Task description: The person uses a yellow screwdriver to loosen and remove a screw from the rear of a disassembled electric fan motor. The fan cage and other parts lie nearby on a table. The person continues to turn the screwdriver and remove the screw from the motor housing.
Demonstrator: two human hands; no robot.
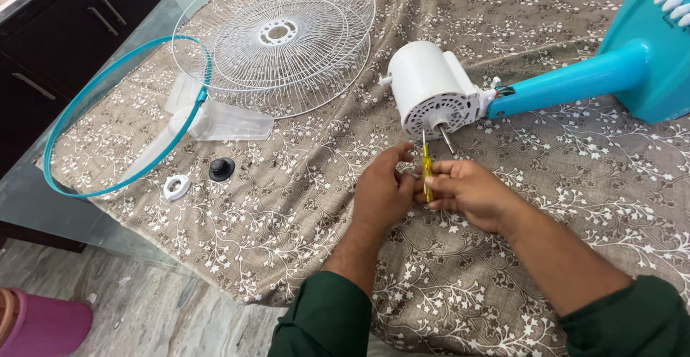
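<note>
Both hands met over the patterned cloth (503, 271), just short of the white motor housing (430, 87). The right hand (471, 193) had its fingers (440, 184) curled together and clamped on a small yellow-handled screwdriver (427, 174), held nearly upright, with the thin blade running up past the fingertips toward the vented face of the housing. The left hand (381, 192) pressed against the right, thumb raised and fingers closed toward the same handle; whether it pinched the handle itself or some small part hidden behind it could not be told. The tool lay between the two sets of fingertips, its tip close under the steel motor shaft (447, 138), contact not resolvable. Judgement: the screwdriver should be light and stiff, with a smooth plastic handle likely to slip unless pinched around its thick middle, as it was here; the blade is slim, so it is best loaded along its axis. The housing, carried on the teal fan stand (575, 80) beyond the right fingers, looked rigid, with brittle-seeming vent ribs, so any hold should go on its smooth drum. Well beyond the left fingers lay the white wire grille (280, 41), a teal ring (108, 127), the clear fan blade (223, 121), a black knob (221, 168) and a white ring nut (176, 187), all apart from both hands.
</note>
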